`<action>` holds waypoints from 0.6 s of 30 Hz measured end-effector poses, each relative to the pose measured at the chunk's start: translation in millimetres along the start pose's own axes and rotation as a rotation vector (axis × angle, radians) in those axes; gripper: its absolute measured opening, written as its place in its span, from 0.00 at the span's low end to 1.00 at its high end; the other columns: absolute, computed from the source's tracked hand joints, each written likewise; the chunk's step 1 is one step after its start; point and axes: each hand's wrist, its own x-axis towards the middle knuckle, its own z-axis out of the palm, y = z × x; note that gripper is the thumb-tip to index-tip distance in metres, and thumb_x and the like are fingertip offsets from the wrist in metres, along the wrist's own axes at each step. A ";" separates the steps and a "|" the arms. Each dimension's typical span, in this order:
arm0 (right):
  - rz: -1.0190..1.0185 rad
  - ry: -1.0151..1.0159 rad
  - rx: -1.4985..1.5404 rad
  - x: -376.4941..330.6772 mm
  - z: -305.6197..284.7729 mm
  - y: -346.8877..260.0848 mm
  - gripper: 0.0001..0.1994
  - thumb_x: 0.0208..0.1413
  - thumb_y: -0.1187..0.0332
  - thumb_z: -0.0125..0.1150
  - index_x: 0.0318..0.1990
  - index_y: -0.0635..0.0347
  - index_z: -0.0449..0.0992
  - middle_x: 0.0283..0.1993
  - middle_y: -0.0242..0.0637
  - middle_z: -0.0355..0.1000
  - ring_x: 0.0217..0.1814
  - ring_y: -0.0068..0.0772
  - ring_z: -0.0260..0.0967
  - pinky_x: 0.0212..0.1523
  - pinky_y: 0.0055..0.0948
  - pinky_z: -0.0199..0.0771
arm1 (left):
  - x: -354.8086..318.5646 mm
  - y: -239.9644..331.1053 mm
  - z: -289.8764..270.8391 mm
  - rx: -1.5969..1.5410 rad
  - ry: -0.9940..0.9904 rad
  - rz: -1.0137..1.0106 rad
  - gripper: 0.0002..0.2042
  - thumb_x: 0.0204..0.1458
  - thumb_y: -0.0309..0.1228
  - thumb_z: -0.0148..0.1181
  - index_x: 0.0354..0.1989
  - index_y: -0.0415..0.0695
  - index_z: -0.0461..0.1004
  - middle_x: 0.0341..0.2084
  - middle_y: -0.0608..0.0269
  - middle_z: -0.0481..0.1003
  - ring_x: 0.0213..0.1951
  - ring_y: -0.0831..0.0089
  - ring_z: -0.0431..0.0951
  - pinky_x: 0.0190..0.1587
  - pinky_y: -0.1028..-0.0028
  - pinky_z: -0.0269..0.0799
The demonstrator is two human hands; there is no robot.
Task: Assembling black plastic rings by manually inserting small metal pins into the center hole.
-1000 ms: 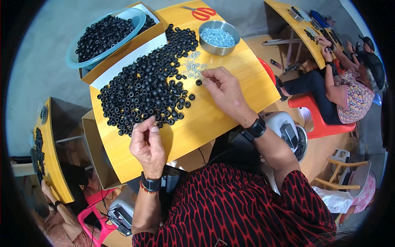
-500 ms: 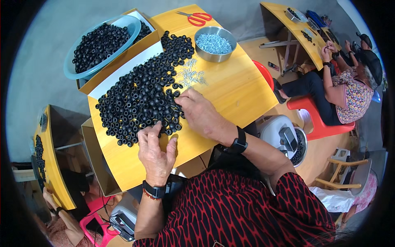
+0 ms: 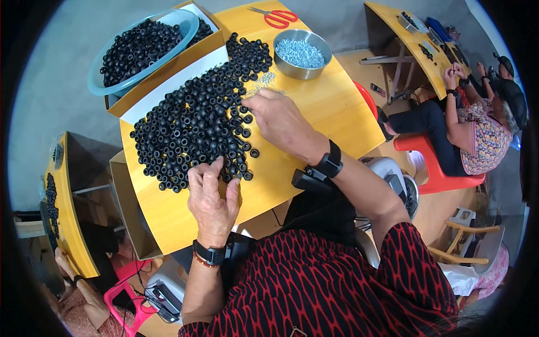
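From the head view, a big heap of black rubber rings (image 3: 196, 126) is spread across the yellow wooden counter (image 3: 314, 146). The left hand (image 3: 212, 199) sits at the near edge of the heap, fingers bent and pinched together over a few rings at the pile's lower rim; whether a ring is actually caught between the fingertips is hidden by the knuckles. The right hand (image 3: 283, 124) lies at the heap's right side, fingers curled with the tips pointing toward a small scatter of silvery metal bits (image 3: 264, 81) just beyond them. I cannot tell whether it grips anything, since the back of the hand covers the fingertips.

Farther back stands a steel bowl (image 3: 301, 53) of the same small shiny pieces, and red-handled scissors (image 3: 275, 17) lie behind it. To the left, a pale blue basin (image 3: 143, 48) full of rings rests in a cardboard box (image 3: 168, 84).

Both wrists carry black bands. At the right rim another person (image 3: 477, 129) sits on a red chair (image 3: 435, 163) at a second counter, partly cut off and bent by the lens.
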 end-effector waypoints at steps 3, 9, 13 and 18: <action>-0.031 -0.067 0.024 -0.8 0.9 -1.9 0.08 0.55 0.79 0.56 0.41 0.65 0.79 0.34 0.48 0.73 0.39 0.53 0.73 0.40 0.44 0.74 | 3.5 -4.1 1.4 0.018 0.016 0.023 0.22 0.44 0.22 0.70 0.51 0.38 0.75 0.38 0.55 0.71 0.33 0.66 0.73 0.33 0.71 0.72; 0.007 0.056 0.138 -16.8 -39.2 -12.9 0.06 0.54 0.76 0.57 0.37 0.65 0.80 0.33 0.49 0.76 0.38 0.54 0.75 0.40 0.45 0.75 | 0.4 -8.8 -0.9 -0.032 0.056 0.014 0.16 0.49 0.22 0.70 0.47 0.36 0.75 0.36 0.61 0.70 0.29 0.76 0.69 0.32 0.77 0.70; 0.160 0.054 0.173 -64.6 -102.2 -11.7 0.07 0.56 0.75 0.60 0.40 0.65 0.81 0.33 0.46 0.77 0.34 0.43 0.76 0.36 0.35 0.76 | 0.5 -6.1 6.9 -0.135 0.053 -0.076 0.13 0.50 0.25 0.70 0.41 0.36 0.75 0.34 0.62 0.70 0.28 0.75 0.68 0.29 0.77 0.67; 0.361 0.143 0.170 -130.3 -153.5 5.4 0.07 0.59 0.74 0.60 0.42 0.67 0.80 0.32 0.40 0.77 0.31 0.26 0.75 0.33 0.25 0.74 | -10.0 -10.5 1.8 -0.251 0.033 -0.197 0.09 0.58 0.26 0.64 0.43 0.38 0.71 0.34 0.67 0.70 0.33 0.80 0.69 0.38 0.79 0.67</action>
